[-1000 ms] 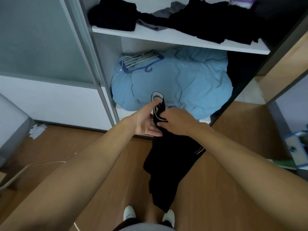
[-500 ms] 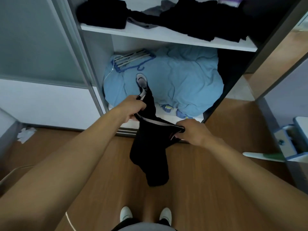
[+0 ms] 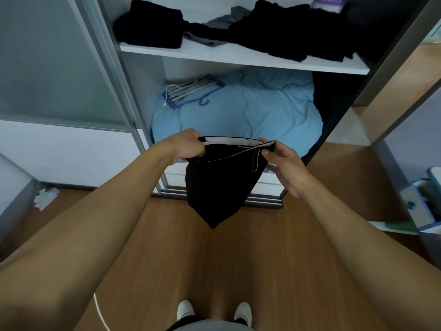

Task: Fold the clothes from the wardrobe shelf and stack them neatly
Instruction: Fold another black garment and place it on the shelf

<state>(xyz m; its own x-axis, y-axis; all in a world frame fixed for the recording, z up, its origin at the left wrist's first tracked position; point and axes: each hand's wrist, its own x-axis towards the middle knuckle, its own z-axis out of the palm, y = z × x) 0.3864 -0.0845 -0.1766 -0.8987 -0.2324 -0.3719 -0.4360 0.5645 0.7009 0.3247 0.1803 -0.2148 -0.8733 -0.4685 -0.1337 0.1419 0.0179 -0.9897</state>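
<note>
A black garment [image 3: 222, 185] with a white-lined waistband hangs in the air in front of the wardrobe. My left hand [image 3: 185, 146] grips the waistband's left end. My right hand [image 3: 284, 161] pinches its right end between thumb and fingers. The band is stretched level between them, and the cloth droops to a point below. On the white shelf [image 3: 238, 57] above lie a folded black stack [image 3: 149, 25] at the left, a grey piece [image 3: 214, 29] in the middle and a loose black heap [image 3: 296, 29] at the right.
A light blue duvet [image 3: 250, 108] fills the lower compartment, with blue and white hangers [image 3: 191, 90] on its back left. The sliding door frame [image 3: 114, 75] stands at the left. Crumpled paper [image 3: 45, 195] lies on the wooden floor [image 3: 214, 263]. An open drawer [image 3: 420, 201] juts in at the right.
My hands have drawn apart and risen. The waistband, bunched and slanted before, is now pulled out level between them, and the garment hangs shorter and wider.
</note>
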